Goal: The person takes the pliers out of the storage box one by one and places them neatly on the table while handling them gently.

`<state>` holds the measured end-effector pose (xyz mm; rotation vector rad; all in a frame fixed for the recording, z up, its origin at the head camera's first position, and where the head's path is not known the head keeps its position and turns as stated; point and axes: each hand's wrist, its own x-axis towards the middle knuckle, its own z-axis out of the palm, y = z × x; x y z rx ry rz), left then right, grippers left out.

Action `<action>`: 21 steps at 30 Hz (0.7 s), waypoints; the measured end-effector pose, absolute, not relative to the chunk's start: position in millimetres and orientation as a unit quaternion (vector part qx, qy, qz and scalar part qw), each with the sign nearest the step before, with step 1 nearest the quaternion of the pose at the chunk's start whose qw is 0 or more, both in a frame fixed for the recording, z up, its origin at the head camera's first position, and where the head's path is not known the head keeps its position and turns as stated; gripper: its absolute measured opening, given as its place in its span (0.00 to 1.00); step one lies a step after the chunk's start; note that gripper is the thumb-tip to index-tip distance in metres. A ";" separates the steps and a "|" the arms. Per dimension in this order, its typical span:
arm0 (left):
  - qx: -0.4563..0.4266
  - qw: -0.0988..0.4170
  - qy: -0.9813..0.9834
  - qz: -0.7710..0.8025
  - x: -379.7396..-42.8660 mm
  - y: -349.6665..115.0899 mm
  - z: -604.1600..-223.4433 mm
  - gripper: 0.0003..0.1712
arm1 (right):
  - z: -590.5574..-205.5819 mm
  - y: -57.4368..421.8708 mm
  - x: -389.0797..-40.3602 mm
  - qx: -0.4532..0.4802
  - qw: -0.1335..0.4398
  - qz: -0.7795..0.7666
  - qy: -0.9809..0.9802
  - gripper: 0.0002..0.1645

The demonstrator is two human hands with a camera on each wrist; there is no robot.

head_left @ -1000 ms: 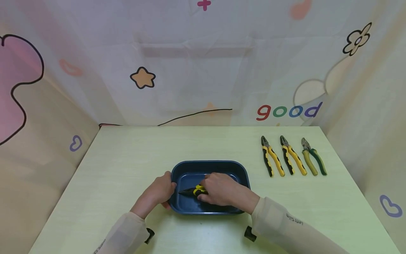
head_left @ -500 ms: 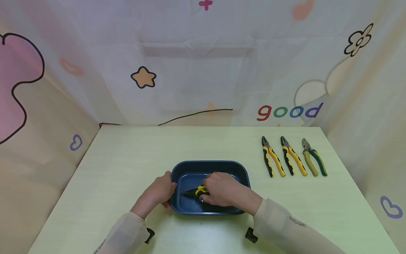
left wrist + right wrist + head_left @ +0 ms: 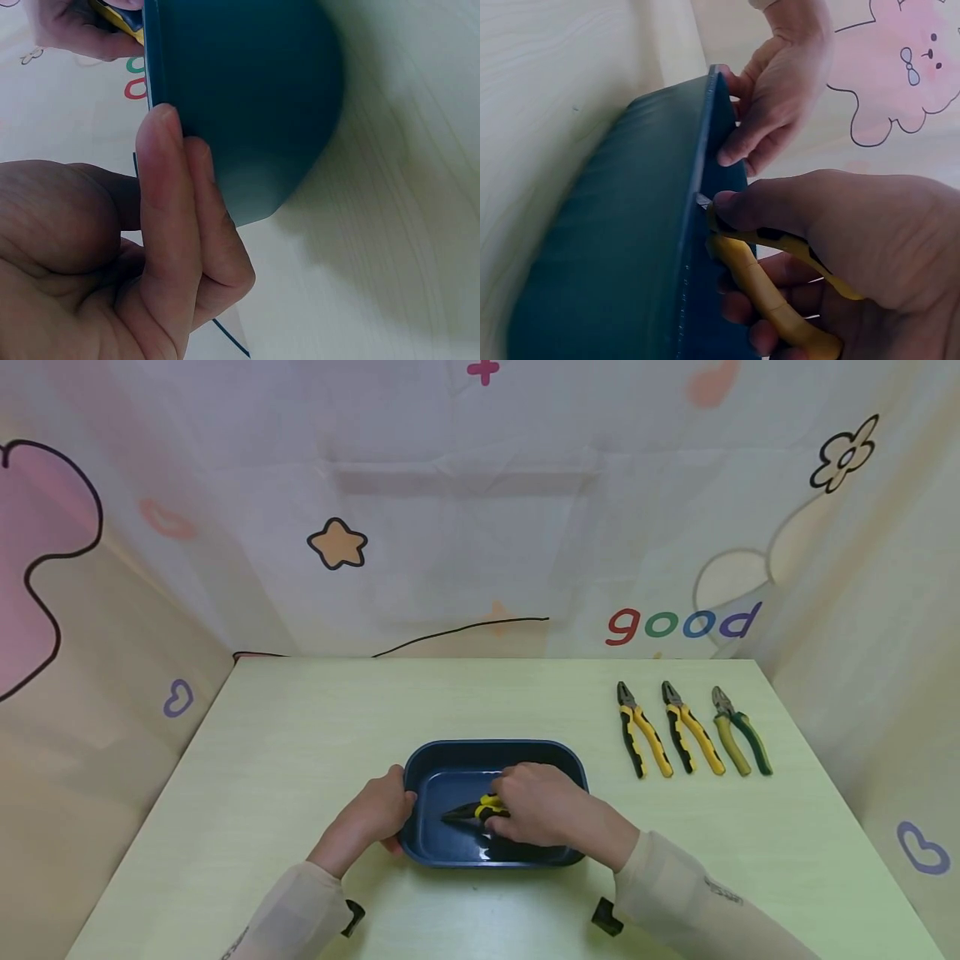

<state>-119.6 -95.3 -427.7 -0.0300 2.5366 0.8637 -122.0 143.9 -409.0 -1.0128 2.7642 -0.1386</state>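
A dark blue rectangular tray (image 3: 487,752) stands near the front middle of the table. My left hand (image 3: 384,807) grips its left end, the thumb over the rim and fingers against the outer wall, as the left wrist view shows of the fingers (image 3: 169,195). Inside the tray my right hand (image 3: 542,808) holds long-nose pliers (image 3: 491,810) by their yellow and black handles. Their dark pointed nose faces left, low over the tray's floor. In the right wrist view the thumb lies on one handle and fingers curl under the other yellow handle (image 3: 769,296); the tray wall hides most of the nose.
Three pliers lie in a row at the back right of the table: yellow-black pliers (image 3: 643,731), a second yellow-black pair (image 3: 692,728) and green-handled pliers (image 3: 741,732). A printed curtain (image 3: 450,552) hangs behind the table (image 3: 315,710) and along both sides.
My right hand has slid a little to the right inside the tray, carrying the long-nose pliers along. The left hand and the tray have stayed in place.
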 end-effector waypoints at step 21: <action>-0.013 0.231 0.920 0.315 -119.4 -95.2 -427.4 0.21 | -387.7 176.7 -122.2 -0.294 0.098 -0.077 0.948 0.16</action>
